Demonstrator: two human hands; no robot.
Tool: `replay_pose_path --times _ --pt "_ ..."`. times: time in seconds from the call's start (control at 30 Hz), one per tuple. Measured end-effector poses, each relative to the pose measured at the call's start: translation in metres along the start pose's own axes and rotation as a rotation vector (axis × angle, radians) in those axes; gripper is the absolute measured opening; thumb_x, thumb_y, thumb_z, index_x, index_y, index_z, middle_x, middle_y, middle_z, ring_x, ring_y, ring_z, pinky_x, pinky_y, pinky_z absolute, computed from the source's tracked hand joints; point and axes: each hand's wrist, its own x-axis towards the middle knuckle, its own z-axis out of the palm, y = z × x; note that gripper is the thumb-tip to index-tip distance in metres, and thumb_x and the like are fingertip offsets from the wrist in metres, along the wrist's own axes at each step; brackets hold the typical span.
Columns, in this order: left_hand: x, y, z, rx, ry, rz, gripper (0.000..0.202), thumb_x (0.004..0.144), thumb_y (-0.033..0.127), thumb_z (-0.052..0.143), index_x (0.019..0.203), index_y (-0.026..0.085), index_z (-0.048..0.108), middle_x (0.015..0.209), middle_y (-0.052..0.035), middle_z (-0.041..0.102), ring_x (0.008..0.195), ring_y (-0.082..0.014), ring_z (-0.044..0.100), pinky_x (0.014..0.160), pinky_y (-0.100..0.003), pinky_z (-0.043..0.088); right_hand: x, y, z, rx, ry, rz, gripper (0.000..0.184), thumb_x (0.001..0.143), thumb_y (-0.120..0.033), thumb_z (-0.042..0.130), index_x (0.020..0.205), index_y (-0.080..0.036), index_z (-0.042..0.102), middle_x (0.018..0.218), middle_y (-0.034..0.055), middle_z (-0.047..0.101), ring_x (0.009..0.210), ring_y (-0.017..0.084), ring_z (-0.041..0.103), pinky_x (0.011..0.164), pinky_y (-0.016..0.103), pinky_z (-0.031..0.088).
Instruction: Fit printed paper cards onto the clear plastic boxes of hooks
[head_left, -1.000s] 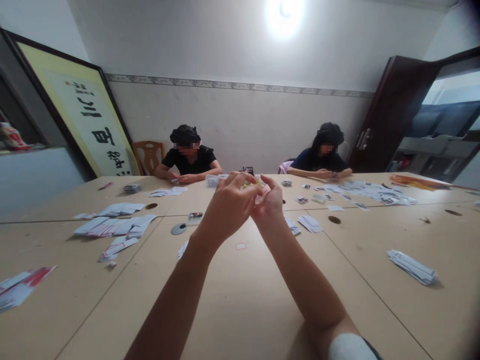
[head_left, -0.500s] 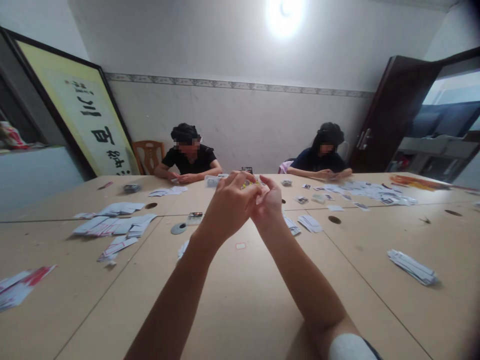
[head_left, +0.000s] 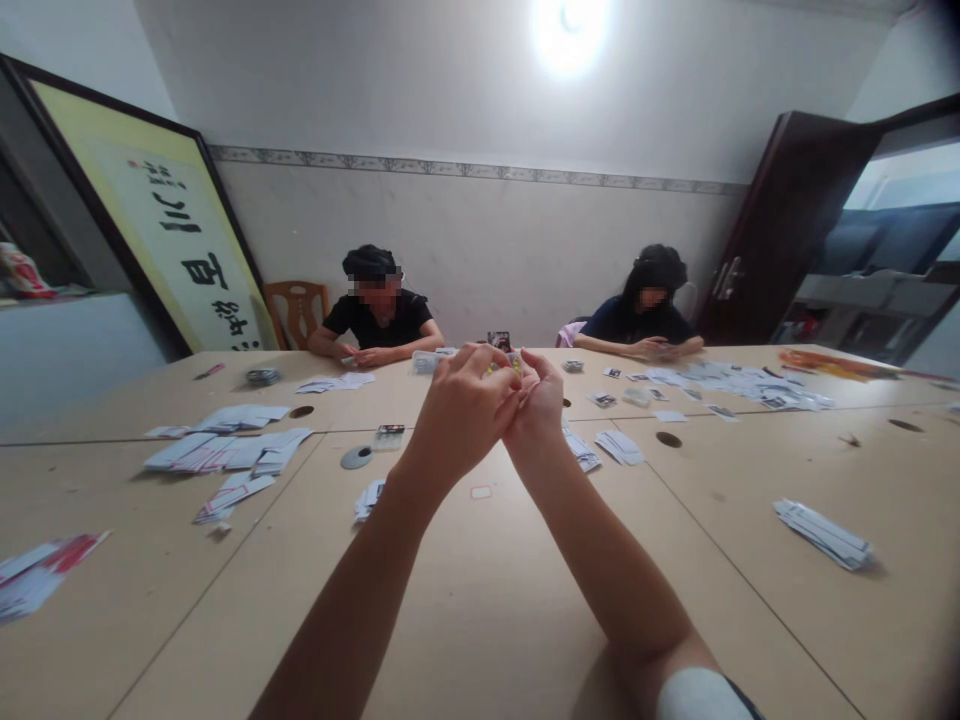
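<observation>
Both hands are raised together over the middle of the table (head_left: 480, 600). My left hand (head_left: 466, 400) is closed, its fingertips pinching a small item with bright yellow parts (head_left: 493, 369). Curled palm-up against it, my right hand (head_left: 538, 398) grips the same item from the other side. Fingers cover most of it, so its kind cannot be made out. Just behind the hands stands a dark printed card or small box (head_left: 498, 341). Below them a small red-edged label (head_left: 481, 492) lies flat.
Paper slips (head_left: 225, 450) lie at left, a bundle of strips (head_left: 823, 535) at right, and scattered cards (head_left: 720, 380) at far right. A clear plastic box (head_left: 388, 437) stands left of my hands. Two people (head_left: 379, 320) sit opposite, hands on the table.
My left fingers have shifted slightly around the yellow item, and more of the dark printed card behind shows. Both arms stay almost in place.
</observation>
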Motion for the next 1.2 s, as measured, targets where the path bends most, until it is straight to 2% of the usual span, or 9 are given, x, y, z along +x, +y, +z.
replay_pose_path --times 0.13,0.47,0.7,0.9,1.0,1.2 --pt "0.001 0.000 0.000 0.001 0.016 0.011 0.012 0.095 0.020 0.061 0.089 0.017 0.071 0.106 -0.0104 0.071 0.108 -0.0276 0.062 0.092 -0.048 0.052 0.002 0.001 -0.002 -0.020 -0.047 -0.008 0.013 0.079 -0.031 0.052 0.089 -0.022 0.051 0.078 0.0010 0.063 0.077 0.016 0.067 0.082 0.032 0.052" --pt "0.001 0.001 -0.002 0.024 0.078 0.078 0.017 0.095 0.019 0.060 0.081 0.017 0.070 0.102 -0.0087 0.073 0.104 -0.0263 0.064 0.090 -0.046 0.051 0.000 0.000 0.001 0.001 -0.012 -0.019 0.012 0.081 -0.029 0.050 0.088 -0.020 0.053 0.076 0.0018 0.063 0.074 0.016 0.066 0.080 0.029 0.051" --pt "0.000 -0.001 -0.007 0.017 0.015 0.098 0.017 0.095 0.019 0.059 0.084 0.019 0.072 0.105 -0.0085 0.072 0.106 -0.0265 0.063 0.093 -0.047 0.049 0.000 0.000 0.002 0.008 -0.008 -0.016 0.011 0.082 -0.028 0.050 0.086 -0.020 0.055 0.075 0.0011 0.063 0.072 0.015 0.064 0.076 0.029 0.051" --pt "0.000 -0.004 -0.013 -0.075 0.019 0.047 0.015 0.094 0.016 0.057 0.091 0.019 0.072 0.104 -0.0078 0.072 0.105 -0.0248 0.063 0.093 -0.044 0.048 -0.004 -0.001 0.005 0.048 0.024 -0.011 0.008 0.085 -0.024 0.050 0.083 -0.019 0.056 0.071 -0.0009 0.059 0.066 0.012 0.060 0.069 0.025 0.049" --pt "0.001 -0.004 -0.011 -0.050 0.035 -0.048 0.017 0.093 0.016 0.057 0.100 0.018 0.072 0.106 -0.0089 0.071 0.104 -0.0254 0.063 0.094 -0.045 0.048 -0.005 0.000 0.006 0.063 0.021 -0.033 0.008 0.085 -0.022 0.050 0.079 -0.019 0.056 0.070 -0.0013 0.059 0.065 0.011 0.059 0.067 0.024 0.048" --pt "0.001 -0.001 -0.006 -0.045 0.029 -0.156 0.018 0.092 0.022 0.063 0.106 0.020 0.074 0.112 -0.0100 0.068 0.108 -0.0278 0.060 0.097 -0.047 0.048 -0.010 0.002 0.008 0.059 0.004 -0.017 0.010 0.087 -0.022 0.049 0.078 -0.019 0.054 0.075 0.0009 0.061 0.071 0.013 0.062 0.072 0.026 0.050"
